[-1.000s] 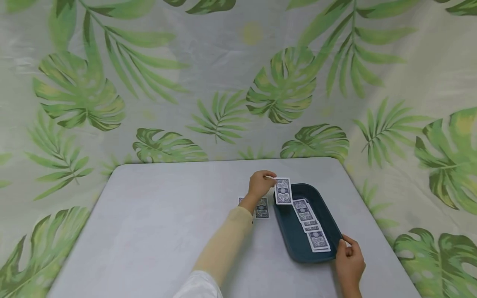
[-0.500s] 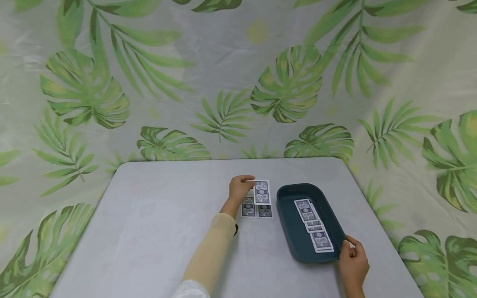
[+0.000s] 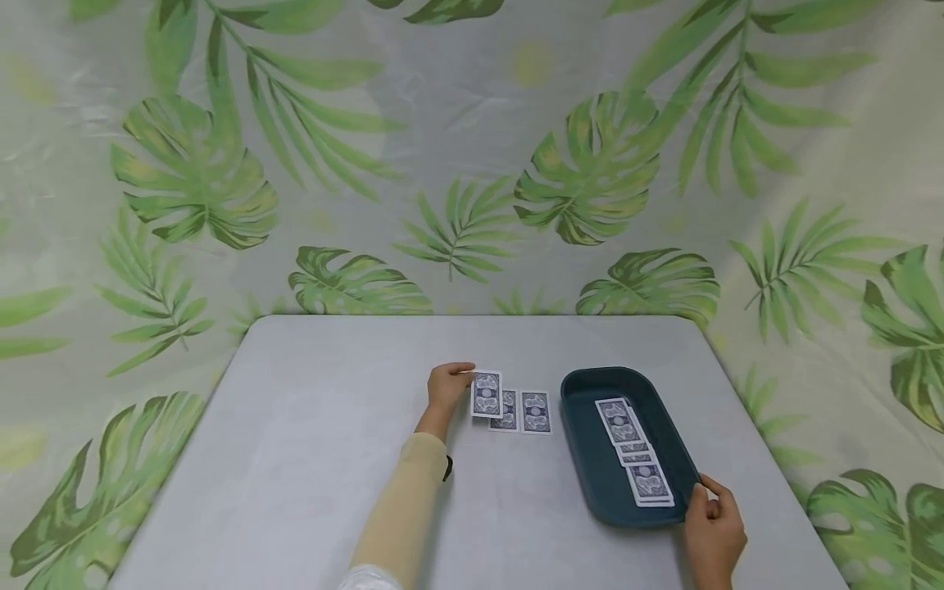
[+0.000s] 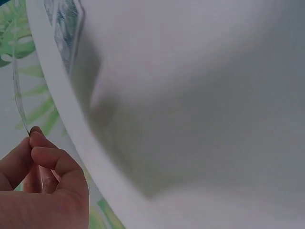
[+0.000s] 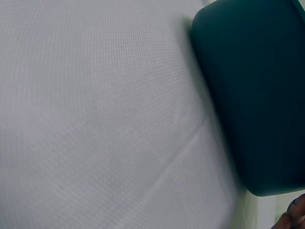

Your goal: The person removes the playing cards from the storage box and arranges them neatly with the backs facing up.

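My left hand (image 3: 445,388) pinches a playing card (image 3: 487,394) by its upper left corner, blue patterned back facing me. In the left wrist view the held card (image 4: 18,90) appears almost edge-on between thumb and fingers. It overlaps part of a face-down card (image 3: 507,412) in the head view, and another card (image 3: 536,412) lies just right of that one. With thumb and fingers my right hand (image 3: 715,528) holds the near right corner of a dark teal tray (image 3: 590,471). Several face-down cards (image 3: 621,422) lie overlapping in a slanted row inside the tray.
A white-covered table (image 3: 310,459) carries everything. Its far edge meets a hanging leaf-print cloth (image 3: 465,147). The tray's raised wall (image 5: 252,105) fills the right side of the right wrist view.
My left hand has carried the card leftward from over the tray's far left corner, past the two table cards, and slightly lower. The right hand keeps its hold on the tray.
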Available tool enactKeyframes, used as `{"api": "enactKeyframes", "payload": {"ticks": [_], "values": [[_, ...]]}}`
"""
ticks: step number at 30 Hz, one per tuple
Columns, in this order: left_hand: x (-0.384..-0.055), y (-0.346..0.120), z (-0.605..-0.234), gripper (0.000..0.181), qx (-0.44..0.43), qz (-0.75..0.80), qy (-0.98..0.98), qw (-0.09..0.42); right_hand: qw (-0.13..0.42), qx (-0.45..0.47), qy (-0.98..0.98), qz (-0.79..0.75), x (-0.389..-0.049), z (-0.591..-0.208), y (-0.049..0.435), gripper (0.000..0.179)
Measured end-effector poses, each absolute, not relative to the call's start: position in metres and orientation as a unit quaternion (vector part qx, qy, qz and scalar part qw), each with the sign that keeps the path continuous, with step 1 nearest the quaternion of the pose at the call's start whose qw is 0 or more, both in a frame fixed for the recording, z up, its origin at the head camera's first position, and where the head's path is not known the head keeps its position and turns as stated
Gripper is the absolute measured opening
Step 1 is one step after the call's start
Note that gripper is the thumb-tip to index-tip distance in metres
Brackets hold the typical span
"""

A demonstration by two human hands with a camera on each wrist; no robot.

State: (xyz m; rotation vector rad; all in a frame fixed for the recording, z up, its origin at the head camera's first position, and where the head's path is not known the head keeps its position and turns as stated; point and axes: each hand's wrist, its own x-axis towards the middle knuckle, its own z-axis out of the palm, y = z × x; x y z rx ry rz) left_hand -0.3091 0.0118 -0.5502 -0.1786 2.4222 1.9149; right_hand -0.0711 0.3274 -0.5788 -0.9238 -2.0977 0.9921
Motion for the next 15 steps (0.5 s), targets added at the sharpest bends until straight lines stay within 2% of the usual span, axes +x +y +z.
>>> {"api": "enactKeyframes", "payload": {"ticks": [15], "values": [[-0.306,-0.009,-0.57,0.016,-0.086,0.542,0.836,-0.012,0.321,-0.349,-0.795,0.377,-0.071,-0.578,0.326,0.023]]}}
